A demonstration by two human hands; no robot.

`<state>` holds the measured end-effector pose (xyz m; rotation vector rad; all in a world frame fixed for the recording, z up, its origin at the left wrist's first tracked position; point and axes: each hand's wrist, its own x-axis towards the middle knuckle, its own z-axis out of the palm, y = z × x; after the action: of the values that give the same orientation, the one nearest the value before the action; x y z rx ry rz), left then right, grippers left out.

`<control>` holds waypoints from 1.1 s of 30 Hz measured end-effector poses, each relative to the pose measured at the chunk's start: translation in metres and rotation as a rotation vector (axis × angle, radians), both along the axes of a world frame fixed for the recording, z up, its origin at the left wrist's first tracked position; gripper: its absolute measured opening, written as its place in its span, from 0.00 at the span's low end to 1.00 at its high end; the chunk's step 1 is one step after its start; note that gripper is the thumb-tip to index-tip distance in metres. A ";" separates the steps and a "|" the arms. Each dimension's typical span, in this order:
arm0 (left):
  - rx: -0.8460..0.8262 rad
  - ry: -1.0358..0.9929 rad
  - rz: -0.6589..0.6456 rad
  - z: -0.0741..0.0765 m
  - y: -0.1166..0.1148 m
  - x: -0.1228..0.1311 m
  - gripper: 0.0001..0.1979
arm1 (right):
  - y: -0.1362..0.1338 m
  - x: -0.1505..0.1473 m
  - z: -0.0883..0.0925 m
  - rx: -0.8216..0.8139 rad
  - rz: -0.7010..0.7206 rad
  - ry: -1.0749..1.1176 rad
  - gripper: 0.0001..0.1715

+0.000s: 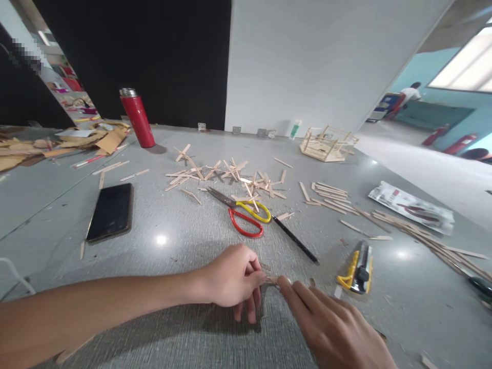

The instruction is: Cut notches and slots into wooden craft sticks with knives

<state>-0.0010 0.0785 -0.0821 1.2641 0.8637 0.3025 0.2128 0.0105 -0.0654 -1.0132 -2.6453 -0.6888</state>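
Observation:
Between my two hands is a short, thin wooden stick (pixel 271 281), low over the grey table. My left hand (pixel 232 277) pinches its left end between thumb and forefinger, with the other fingers curled below. At its right end are the fingertips of my right hand (pixel 330 315), closed together; the thumb is hidden. Just beyond my hands lie scissors (pixel 246 215) with one red and one yellow handle, blades apart, and a black pencil-like stick (pixel 295 239). A yellow and black utility knife (pixel 359 269) rests to the right of my right hand.
Loose wooden stick pieces (pixel 230 171) are scattered behind the scissors. A phone (pixel 110 212) and a red flask (pixel 138 119) stand left. Right are a small wooden frame (pixel 326 146), long strips (pixel 434 236) and a silver packet (pixel 411 207). A panel (pixel 300 66) closes the back.

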 end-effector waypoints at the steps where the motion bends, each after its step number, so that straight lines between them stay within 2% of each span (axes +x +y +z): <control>1: 0.002 0.002 -0.003 0.000 0.000 0.000 0.14 | 0.000 -0.001 0.001 0.013 0.003 -0.016 0.31; 9: 0.024 -0.004 0.006 -0.001 -0.002 -0.001 0.16 | 0.005 -0.013 0.007 0.051 -0.002 -0.138 0.21; 12: 0.025 -0.020 0.005 -0.004 -0.002 -0.001 0.16 | 0.007 -0.014 0.007 0.049 -0.004 -0.131 0.20; 16: 0.015 -0.033 0.012 -0.004 -0.001 0.000 0.13 | 0.012 -0.002 0.004 -0.083 0.061 -0.037 0.27; 19: 0.008 -0.050 0.008 -0.004 0.000 0.001 0.11 | 0.015 0.009 0.002 -0.227 0.034 0.041 0.30; 26: -0.013 -0.113 -0.012 -0.006 -0.001 -0.002 0.10 | 0.021 0.011 0.013 -0.453 -0.028 0.303 0.26; 29: -0.052 -0.154 -0.051 -0.006 0.003 -0.004 0.11 | 0.020 0.013 0.012 -0.454 -0.047 0.341 0.25; 33: -0.124 -0.216 -0.180 -0.006 0.013 -0.008 0.12 | 0.013 0.015 0.004 -0.384 0.011 0.256 0.28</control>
<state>-0.0093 0.0914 -0.0881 1.1604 0.5720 0.2331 0.2274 0.0238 -0.0613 -1.0925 -2.5998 -0.0350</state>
